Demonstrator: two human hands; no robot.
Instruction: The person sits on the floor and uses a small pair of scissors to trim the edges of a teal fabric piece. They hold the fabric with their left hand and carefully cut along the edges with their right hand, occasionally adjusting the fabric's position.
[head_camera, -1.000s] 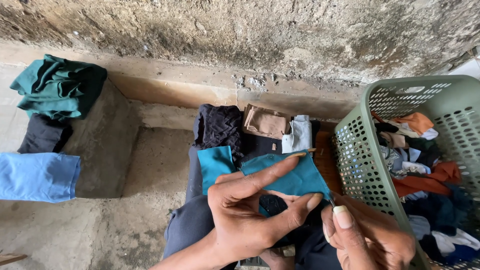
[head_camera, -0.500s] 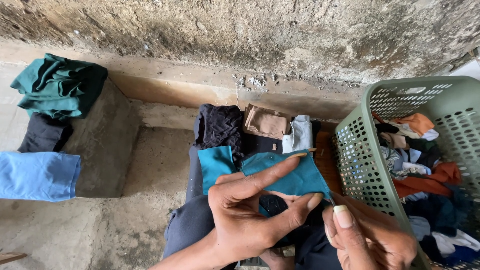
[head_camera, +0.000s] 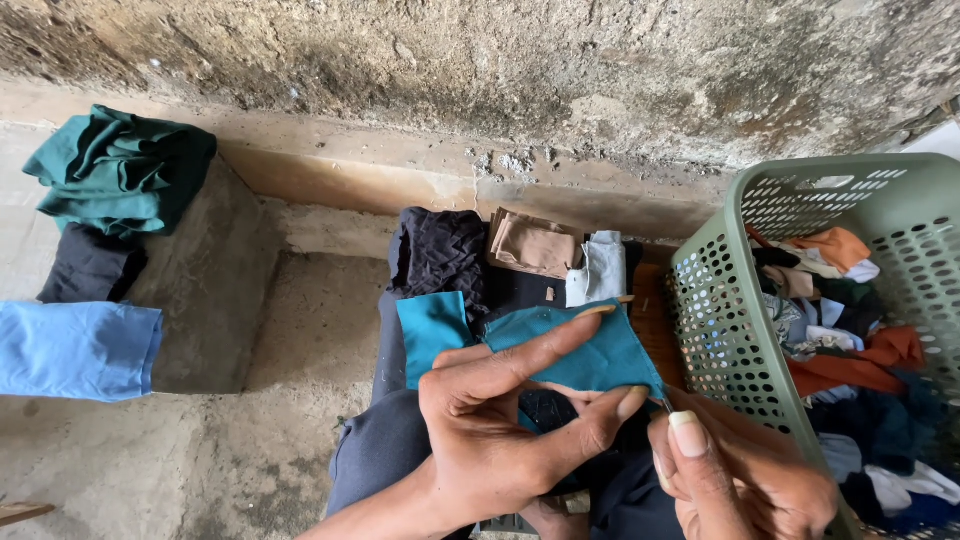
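1. Between my two hands, low in the middle of the view, sits a small teal cloth piece (head_camera: 590, 350). My left hand (head_camera: 500, 430) holds it from the near side: the forefinger lies stretched along its upper edge and the thumb presses from below, so the cloth is pinched between them while the other fingers curl loosely under it.
2. My right hand (head_camera: 740, 480) is closed at the cloth's right corner, thumb and fingertips pressed together on something thin and dark there; I cannot tell what it is, as it is too small to make out.
3. A second teal piece (head_camera: 432, 330) lies just left of the held one, on dark clothing across my lap.
4. Beyond the teal pieces, a black textured garment (head_camera: 440, 250), a folded tan cloth (head_camera: 530, 245) and a pale blue-white piece (head_camera: 600, 265) lie side by side against the concrete step (head_camera: 400, 180).
5. At the right stands a pale green plastic basket (head_camera: 720, 310) with perforated walls, just beside my right hand. It is heaped with mixed clothes: orange, white, dark green, rust-red and navy pieces.
6. On the raised concrete block (head_camera: 215, 280) at the left rests a crumpled dark green garment (head_camera: 120, 170), with a black cloth (head_camera: 90, 265) below it and a light blue cloth (head_camera: 75, 350) nearest me.
7. I see no packages, labels or signs.
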